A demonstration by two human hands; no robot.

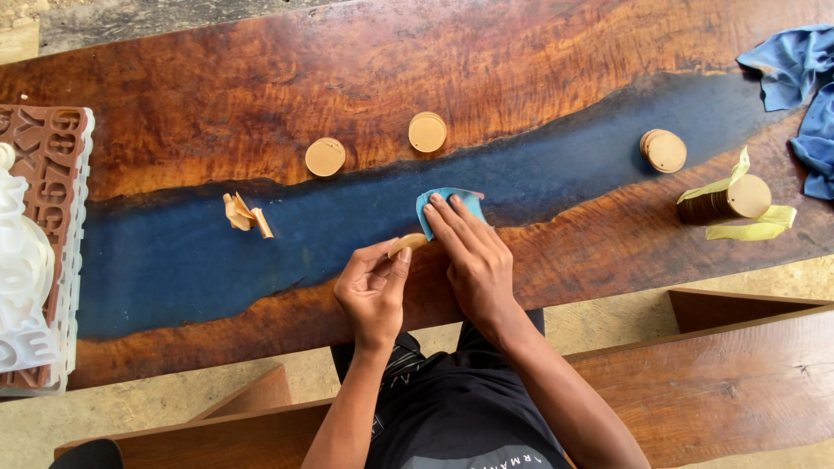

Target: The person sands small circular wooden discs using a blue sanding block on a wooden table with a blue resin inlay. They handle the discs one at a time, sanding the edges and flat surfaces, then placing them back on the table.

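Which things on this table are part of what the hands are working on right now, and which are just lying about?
In hand:
- wooden disc, pinched by the left hand
- blue sanding sheet, pressed by the right hand

Lying about:
- two single discs
- small disc stack
- taped disc stack
- crumpled tape scrap
- blue cloth
- letter moulds

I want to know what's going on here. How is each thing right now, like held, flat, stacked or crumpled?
Wooden disc: held on edge, left hand.
Blue sandpaper: folded, pressed under right hand.
Two discs: lying flat.
Disc stack: on its side, taped.
Blue cloth: crumpled.
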